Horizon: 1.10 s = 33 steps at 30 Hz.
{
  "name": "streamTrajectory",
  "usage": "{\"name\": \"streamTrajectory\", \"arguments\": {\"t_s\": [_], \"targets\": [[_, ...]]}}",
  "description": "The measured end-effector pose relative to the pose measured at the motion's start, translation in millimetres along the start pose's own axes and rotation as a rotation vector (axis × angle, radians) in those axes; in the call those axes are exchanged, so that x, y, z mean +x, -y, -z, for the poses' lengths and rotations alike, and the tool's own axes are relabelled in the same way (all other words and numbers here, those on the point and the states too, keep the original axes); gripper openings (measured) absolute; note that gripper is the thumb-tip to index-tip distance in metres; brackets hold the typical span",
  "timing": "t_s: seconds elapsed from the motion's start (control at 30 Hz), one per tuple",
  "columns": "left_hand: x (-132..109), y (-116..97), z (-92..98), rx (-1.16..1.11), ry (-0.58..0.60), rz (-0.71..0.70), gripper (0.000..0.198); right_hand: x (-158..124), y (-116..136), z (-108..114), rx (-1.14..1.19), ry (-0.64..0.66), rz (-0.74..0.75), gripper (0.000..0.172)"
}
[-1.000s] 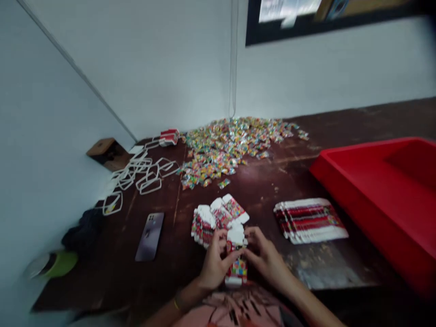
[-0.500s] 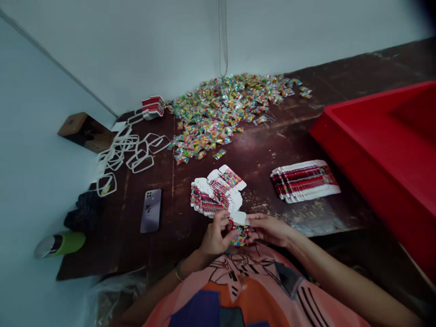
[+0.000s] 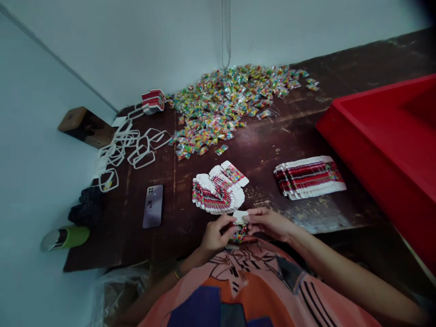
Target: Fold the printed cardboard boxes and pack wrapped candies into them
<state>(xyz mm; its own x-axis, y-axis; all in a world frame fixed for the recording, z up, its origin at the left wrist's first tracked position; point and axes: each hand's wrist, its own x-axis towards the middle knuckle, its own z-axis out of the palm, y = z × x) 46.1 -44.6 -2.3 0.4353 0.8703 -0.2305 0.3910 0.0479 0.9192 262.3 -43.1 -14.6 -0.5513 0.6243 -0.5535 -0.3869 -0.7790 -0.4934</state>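
Note:
Close to my body, both hands hold one small printed carton [image 3: 239, 232] with a white flap at its top. My left hand [image 3: 218, 234] pinches its left side, thumb across the printed front. My right hand [image 3: 269, 223] grips the upper right, fingers at the white flap. Just beyond my hands lies a fanned pile of flattened cartons [image 3: 218, 190], red and white. Farther right, a neat row of flattened cartons [image 3: 309, 177] rests on the table. The carton's underside is hidden.
A heap of wrapped candies [image 3: 231, 100] spreads along the wall. To the right stands a red tray [image 3: 384, 131]. At left are a phone [image 3: 153, 206], white bands [image 3: 143, 152], a cardboard box [image 3: 86, 127], a green bottle [image 3: 66, 238] and dark cloth [image 3: 85, 206].
My right fingers have shifted onto the carton's white flap, and my left fingers now sit by its upper edge. The view has tilted slightly.

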Motion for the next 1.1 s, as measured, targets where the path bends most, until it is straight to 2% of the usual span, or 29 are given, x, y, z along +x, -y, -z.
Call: {"name": "streamTrajectory", "arguments": {"t_s": [0.1, 0.17, 0.3, 0.37, 0.4, 0.5, 0.57, 0.63, 0.73, 0.83, 0.93, 1.0, 1.03, 1.07, 1.1], "targets": [[-0.3, -4.4, -0.5, -0.112, -0.056, 0.087, 0.025, 8.2, 1.2, -6.9, -0.052, 0.000, -0.044, 0.028], [1.9, -6.8, -1.4, -0.298, -0.059, 0.181, 0.025, 11.3, 4.8, -14.5, -0.178, 0.023, -0.017, 0.030], [9.4, -7.6, -3.8, -0.686, 0.081, 0.355, 0.064, 6.5, 14.1, -33.4, -0.673, 0.063, 0.310, 0.021], [11.5, -5.9, -5.1, -0.773, 0.118, 0.396, 0.066, 3.5, 15.9, -39.4, -0.838, 0.052, 0.449, 0.026], [11.6, -4.7, -5.7, -0.810, 0.123, 0.407, 0.065, 3.4, 15.7, -40.4, -0.860, 0.042, 0.469, 0.029], [8.6, -0.8, -6.5, -0.947, 0.156, 0.411, 0.065, 9.1, 11.9, -36.1, -0.779, 0.019, 0.398, 0.026], [5.7, 1.6, -6.0, -1.036, 0.215, 0.415, 0.069, 15.2, 8.8, -30.5, -0.698, 0.006, 0.309, 0.026], [3.7, 4.2, -5.2, -1.086, 0.269, 0.423, 0.074, 18.4, 6.1, -26.0, -0.666, -0.011, 0.283, 0.023], [2.3, 9.2, -5.7, -1.086, 0.249, 0.438, 0.079, 10.9, 2.2, -24.8, -0.840, 0.011, 0.413, 0.021], [0.9, 13.9, -8.4, -1.057, 0.195, 0.454, 0.079, -7.5, 2.1, -28.8, -1.180, 0.087, 0.560, 0.033], [1.1, 13.4, -9.4, -0.931, 0.248, 0.367, 0.070, -13.4, 20.0, -30.3, -1.396, 0.211, 0.613, 0.040], [3.2, 8.8, -5.5, -0.721, 0.253, 0.298, 0.057, 3.1, 47.8, -26.2, -1.440, 0.291, 0.624, 0.034], [4.4, 5.4, -1.2, -0.589, 0.230, 0.279, 0.050, 18.3, 65.8, -22.7, -1.465, 0.264, 0.645, 0.031], [5.4, 1.6, 4.9, -0.453, 0.208, 0.271, 0.045, 37.3, 85.4, -18.7, -1.499, 0.192, 0.673, 0.031], [5.7, -2.3, 12.8, -0.320, 0.195, 0.268, 0.040, 59.0, 105.3, -14.6, -1.557, 0.033, 0.725, 0.031]]}}
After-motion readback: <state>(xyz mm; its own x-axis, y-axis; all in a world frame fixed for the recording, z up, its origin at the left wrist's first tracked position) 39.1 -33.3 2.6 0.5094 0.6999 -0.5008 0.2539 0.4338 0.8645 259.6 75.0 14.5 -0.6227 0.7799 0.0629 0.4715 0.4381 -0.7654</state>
